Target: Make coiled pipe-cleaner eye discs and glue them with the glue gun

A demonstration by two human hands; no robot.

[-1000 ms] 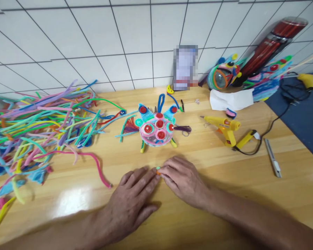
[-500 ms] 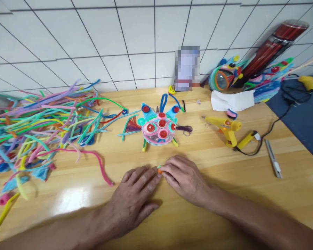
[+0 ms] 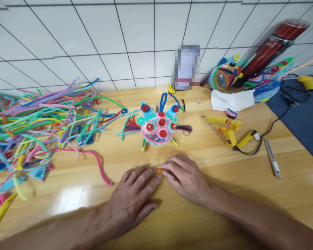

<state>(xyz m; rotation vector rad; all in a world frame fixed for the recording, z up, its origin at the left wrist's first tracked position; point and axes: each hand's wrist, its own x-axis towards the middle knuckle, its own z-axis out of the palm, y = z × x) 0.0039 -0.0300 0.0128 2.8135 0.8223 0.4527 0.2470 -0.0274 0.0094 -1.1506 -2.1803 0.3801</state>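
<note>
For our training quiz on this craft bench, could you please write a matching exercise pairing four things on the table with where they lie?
Things:
1. yellow hot glue gun
2. heap of colourful pipe cleaners
3. small orange and green coiled piece
4. grey metal utility knife

Places:
A. between the fingertips of both hands
B. far left of the table
C. right of the pink pipe-cleaner figure
D. near the table's right edge

Pairs: 1-C, 2-B, 3-A, 4-D

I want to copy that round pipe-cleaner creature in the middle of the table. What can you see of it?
The round pink pipe-cleaner creature lies flat on the wooden table, touching neither hand. Fuzzy coils form its pink body with red discs ringed in teal, two blue ears with red centres, a blue loop on top, tassels at both sides and yellow-green legs.
</note>
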